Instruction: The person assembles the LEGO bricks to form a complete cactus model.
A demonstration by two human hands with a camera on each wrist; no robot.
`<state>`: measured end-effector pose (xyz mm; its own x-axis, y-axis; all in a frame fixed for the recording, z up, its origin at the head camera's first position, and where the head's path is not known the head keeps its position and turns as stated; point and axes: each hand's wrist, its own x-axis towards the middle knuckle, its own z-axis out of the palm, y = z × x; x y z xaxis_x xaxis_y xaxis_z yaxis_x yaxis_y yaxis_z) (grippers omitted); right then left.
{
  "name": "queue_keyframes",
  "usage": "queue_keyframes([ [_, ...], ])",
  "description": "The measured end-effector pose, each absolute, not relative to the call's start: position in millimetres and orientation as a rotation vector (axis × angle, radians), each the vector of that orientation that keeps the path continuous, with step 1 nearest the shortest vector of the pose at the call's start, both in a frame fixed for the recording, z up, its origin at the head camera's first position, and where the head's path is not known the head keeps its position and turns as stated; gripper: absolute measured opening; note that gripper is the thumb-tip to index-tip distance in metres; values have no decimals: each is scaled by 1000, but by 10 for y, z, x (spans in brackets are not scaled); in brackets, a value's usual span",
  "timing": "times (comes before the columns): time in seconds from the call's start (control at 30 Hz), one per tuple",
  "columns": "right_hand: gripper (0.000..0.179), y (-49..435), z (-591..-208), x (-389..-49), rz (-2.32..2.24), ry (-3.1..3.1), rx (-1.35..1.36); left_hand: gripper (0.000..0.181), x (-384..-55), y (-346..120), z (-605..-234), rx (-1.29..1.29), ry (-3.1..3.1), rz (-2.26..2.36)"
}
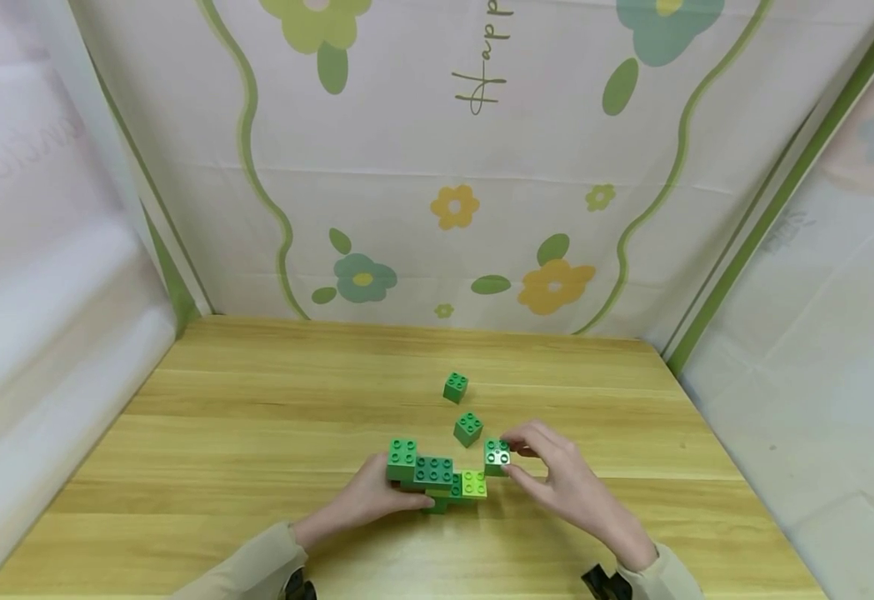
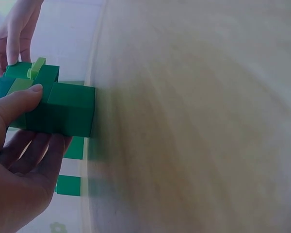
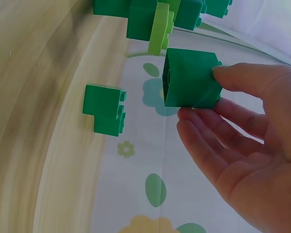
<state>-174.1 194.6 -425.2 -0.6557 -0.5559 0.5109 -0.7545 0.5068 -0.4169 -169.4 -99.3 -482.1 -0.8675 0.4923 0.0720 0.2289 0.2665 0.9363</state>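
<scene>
The left hand (image 1: 367,497) is curling its fingers (image 2: 51,160) round joined bricks (image 1: 433,472); the right hand (image 1: 566,477) is pinching a single brick (image 1: 496,467), loose bricks (image 1: 468,431) lying beyond its fingers.

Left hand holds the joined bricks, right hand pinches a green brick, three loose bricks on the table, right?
Not three: the head view shows two loose bricks on the table. The left hand and right hand are as you say.

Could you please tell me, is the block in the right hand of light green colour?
No, in the right wrist view the right hand pinches a darker green block.
</scene>
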Motion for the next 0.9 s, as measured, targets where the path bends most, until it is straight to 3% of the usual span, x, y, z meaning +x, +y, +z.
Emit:
queue_keyframes([
  [0.6,28,1926,-4259,-1683,1025,-2477,1118,47,-1695,-999,-4833,682,2270,1663],
  [0.9,35,1906,-4255,-1668,1006,-2461,1160,47,-1705,-1005,-4853,700,2285,1654],
])
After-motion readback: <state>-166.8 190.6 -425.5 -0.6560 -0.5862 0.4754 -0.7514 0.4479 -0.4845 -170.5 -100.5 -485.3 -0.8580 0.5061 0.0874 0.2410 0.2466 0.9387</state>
